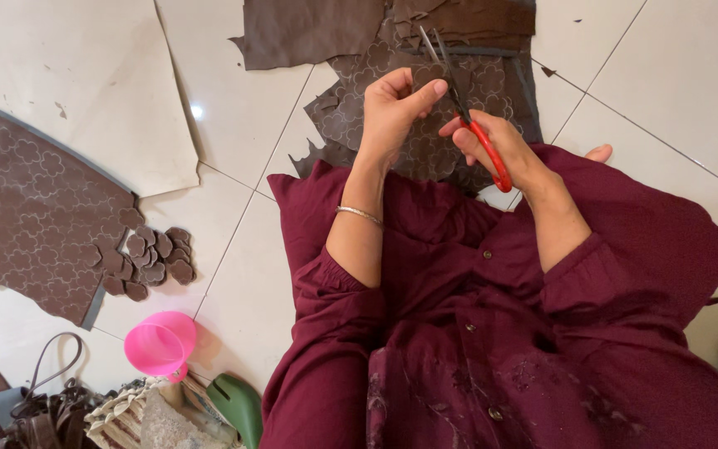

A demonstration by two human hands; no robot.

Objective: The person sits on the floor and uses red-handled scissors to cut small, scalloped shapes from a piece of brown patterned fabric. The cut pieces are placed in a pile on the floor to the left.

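My left hand pinches the edge of a brown leather sheet stamped with flower outlines, which lies on the floor ahead of my lap. My right hand grips red-handled scissors, whose dark blades are parted and point away from me into the sheet beside my left thumb. A thin silver bangle sits on my left wrist. I wear a maroon garment.
A second flower-stamped brown sheet lies at left, with a pile of cut flower pieces beside it. Plain brown leather scraps lie at top. A pink cup, a green object and a bag with straps sit lower left on white tiles.
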